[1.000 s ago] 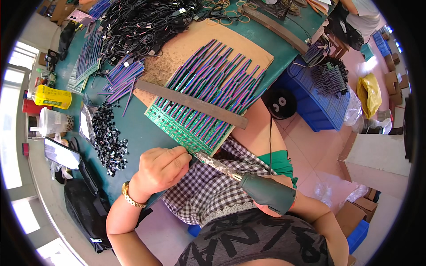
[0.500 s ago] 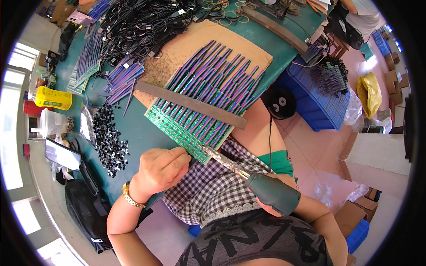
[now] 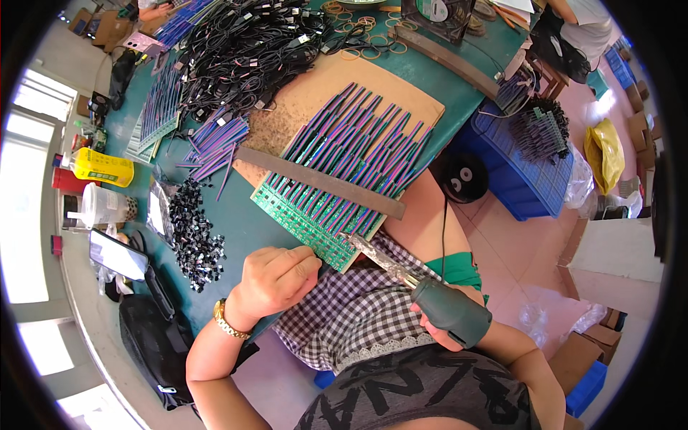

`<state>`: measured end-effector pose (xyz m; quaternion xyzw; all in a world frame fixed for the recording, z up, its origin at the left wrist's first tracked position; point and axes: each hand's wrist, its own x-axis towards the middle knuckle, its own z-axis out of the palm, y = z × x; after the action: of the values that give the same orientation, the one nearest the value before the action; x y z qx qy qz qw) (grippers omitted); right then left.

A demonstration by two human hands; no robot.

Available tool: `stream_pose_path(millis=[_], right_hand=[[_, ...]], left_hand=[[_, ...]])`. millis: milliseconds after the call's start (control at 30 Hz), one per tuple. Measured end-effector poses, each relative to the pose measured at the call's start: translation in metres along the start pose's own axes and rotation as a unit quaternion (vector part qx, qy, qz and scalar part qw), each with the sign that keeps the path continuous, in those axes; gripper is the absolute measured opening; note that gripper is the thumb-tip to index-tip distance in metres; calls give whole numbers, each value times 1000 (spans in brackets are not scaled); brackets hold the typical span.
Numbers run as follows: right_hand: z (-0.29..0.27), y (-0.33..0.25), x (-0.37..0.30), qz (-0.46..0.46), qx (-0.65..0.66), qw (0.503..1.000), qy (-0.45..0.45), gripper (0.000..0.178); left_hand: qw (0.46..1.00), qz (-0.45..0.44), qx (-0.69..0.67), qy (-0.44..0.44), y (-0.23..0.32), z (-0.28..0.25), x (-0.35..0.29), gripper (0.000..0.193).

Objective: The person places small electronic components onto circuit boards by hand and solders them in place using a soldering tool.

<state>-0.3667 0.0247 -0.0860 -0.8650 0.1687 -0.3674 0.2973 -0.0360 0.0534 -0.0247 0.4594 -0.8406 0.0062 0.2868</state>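
Note:
My right hand (image 3: 434, 331) grips a soldering iron (image 3: 453, 309) by its thick dark green handle. The iron's tip meets the green circuit board panel (image 3: 295, 221) near its front corner. Rows of purple, black and blue wire strips (image 3: 362, 132) fan out across the panel's far side. A flat brown bar (image 3: 322, 184) lies over these strips. My left hand (image 3: 281, 279) is closed at the panel's front edge, its fingertips pinched; whatever they hold is hidden. Beneath the panel is a tan board (image 3: 287, 107).
A pile of small black parts (image 3: 193, 233) lies left of the panel. Loose wire strips (image 3: 215, 147) and a heap of black cables (image 3: 247, 61) sit beyond. A phone (image 3: 118, 254), yellow bottle (image 3: 104, 167) and clear cup (image 3: 100, 206) line the left side. A blue crate (image 3: 512, 168) stands at right.
The whole view has shifted, so everything sits a little farther right. The iron's tip has moved slightly away from the panel's near corner. My left hand stays closed at the panel's edge.

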Motion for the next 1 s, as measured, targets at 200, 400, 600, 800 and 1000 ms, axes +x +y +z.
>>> stream_pose_path(millis=[200,400,600,800,1000], right_hand=[[-20,-21,15,319,225,918,-71,33],[-16,-8,5,188,137,971,-58,29],[-25,-13,17,205,170,961,-79,18],[-21,-13,6,311,283,907,32,19],[-21,-6,12,328,474,814,73,31]], left_hand=[[1000,-17,-24,-1,1,-5,4,20],[978,-197,-4,67,-10,-17,28,8],[952,-292,36,85,-35,-5,47,13],[951,-286,55,108,-31,4,43,13],[941,-321,56,92,-37,5,46,15]])
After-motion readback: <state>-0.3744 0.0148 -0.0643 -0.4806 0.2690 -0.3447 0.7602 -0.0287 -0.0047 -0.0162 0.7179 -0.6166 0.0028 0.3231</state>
